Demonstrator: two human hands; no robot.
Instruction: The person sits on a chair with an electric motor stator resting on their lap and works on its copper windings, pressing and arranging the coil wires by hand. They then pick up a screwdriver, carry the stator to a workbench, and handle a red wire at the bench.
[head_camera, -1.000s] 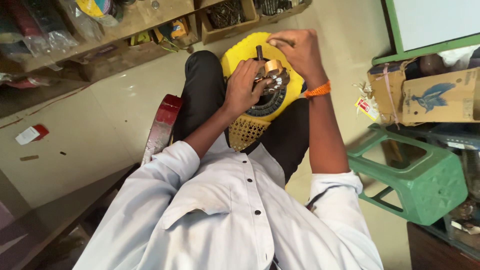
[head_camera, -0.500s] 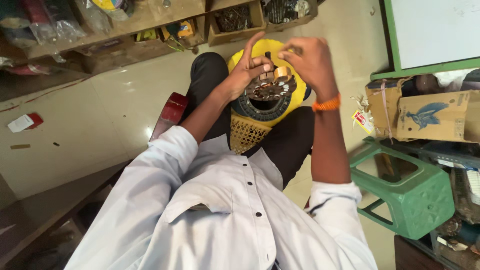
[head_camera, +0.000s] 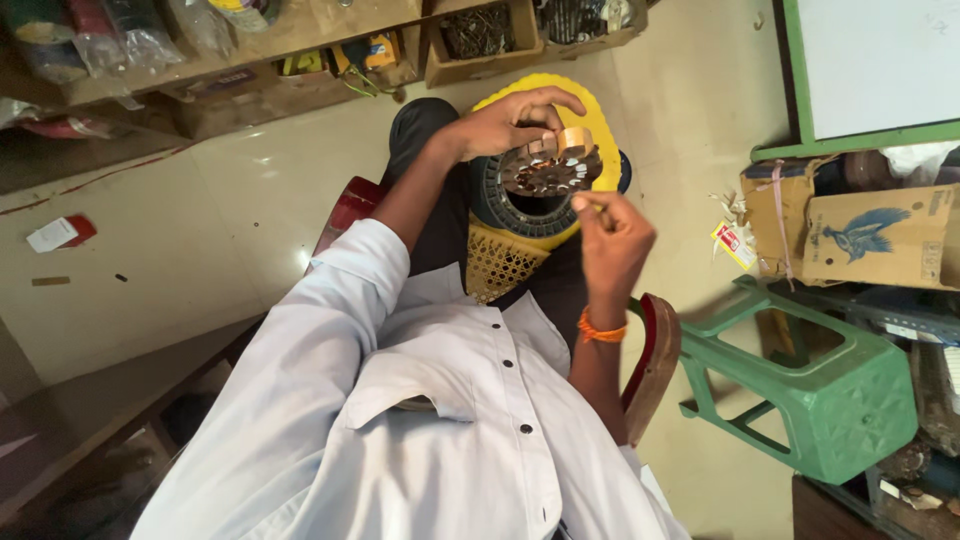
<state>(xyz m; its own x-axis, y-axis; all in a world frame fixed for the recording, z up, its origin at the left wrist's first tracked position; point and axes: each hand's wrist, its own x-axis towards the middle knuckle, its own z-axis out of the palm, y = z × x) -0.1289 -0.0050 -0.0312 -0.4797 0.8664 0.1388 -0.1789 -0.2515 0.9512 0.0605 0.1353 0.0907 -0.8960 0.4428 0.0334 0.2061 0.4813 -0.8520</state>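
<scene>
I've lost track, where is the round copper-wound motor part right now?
In the head view, upper middle: the round motor part sits in the left hand, above the yellow stool, right hand beside it.

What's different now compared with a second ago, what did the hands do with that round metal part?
The right hand has come off the round metal core and drawn back toward the body, fingers pinched as if on something thin, too small to tell. The left hand still holds the core, over the yellow basket on the lap. The green stool stays put.
</scene>
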